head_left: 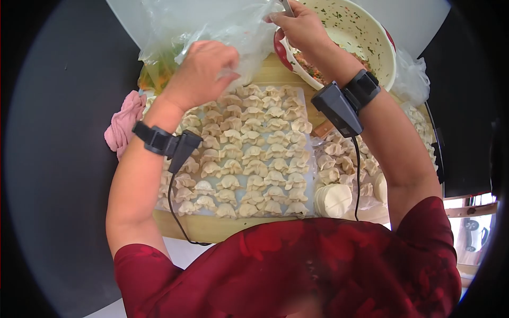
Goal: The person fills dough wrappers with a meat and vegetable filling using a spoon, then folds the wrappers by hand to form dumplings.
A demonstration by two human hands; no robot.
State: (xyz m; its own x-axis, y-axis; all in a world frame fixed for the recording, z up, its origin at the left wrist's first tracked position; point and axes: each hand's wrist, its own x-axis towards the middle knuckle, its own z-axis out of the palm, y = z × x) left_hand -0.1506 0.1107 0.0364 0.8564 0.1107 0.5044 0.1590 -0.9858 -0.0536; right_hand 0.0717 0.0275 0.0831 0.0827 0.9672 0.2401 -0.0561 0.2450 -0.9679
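My left hand [204, 74] hovers over the far left of the dumpling rows, beside a crumpled clear plastic bag [212, 24]. Its fingers are loosely curled, the thumb stands apart from them, and nothing shows in the gap. At the bowl's left rim, my right hand [307, 29] grips a narrow grey metal utensil [288, 7]; its far end is out of frame. The cream bowl [386, 50] has a red outside and holds minced filling [313, 66] with green and orange bits. Rows of folded dumplings [254, 153] cover a pale board [301, 98] below both hands.
More dumplings [339, 153] lie to the right, near a stack of round wrappers [333, 200] and a piece of wood [322, 129]. A pink cloth [124, 122] sits at the left edge. Another plastic bag [411, 77] is right of the bowl. Cables hang from both wrist devices.
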